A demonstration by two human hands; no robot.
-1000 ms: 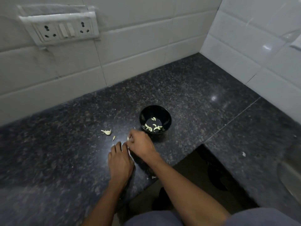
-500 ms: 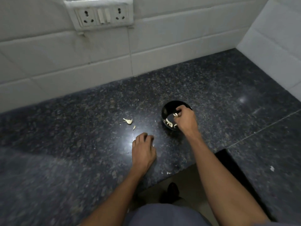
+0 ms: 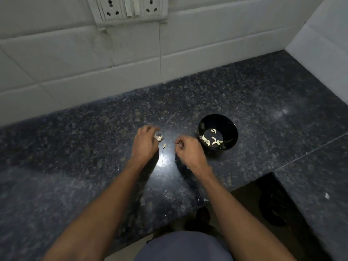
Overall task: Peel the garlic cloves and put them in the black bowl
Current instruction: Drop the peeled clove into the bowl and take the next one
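A small black bowl (image 3: 218,121) stands on the dark granite counter (image 3: 94,147) and holds several peeled garlic cloves (image 3: 211,141). My left hand (image 3: 145,144) lies left of the bowl, its fingertips curled onto an unpeeled garlic piece (image 3: 158,137) on the counter. A small scrap of garlic skin (image 3: 164,146) lies just right of that hand. My right hand (image 3: 188,150) hovers between the scrap and the bowl, fingers curled in, with nothing visible in it.
White wall tiles run behind the counter, with a socket panel (image 3: 130,8) at the top. The counter's front edge steps back at the right (image 3: 271,172), with dark floor below. Tiny skin flakes dot the counter near the edge.
My right hand has come out of the bowl and back to the left. My left hand has moved forward onto the garlic piece. The camera has shifted left and down.
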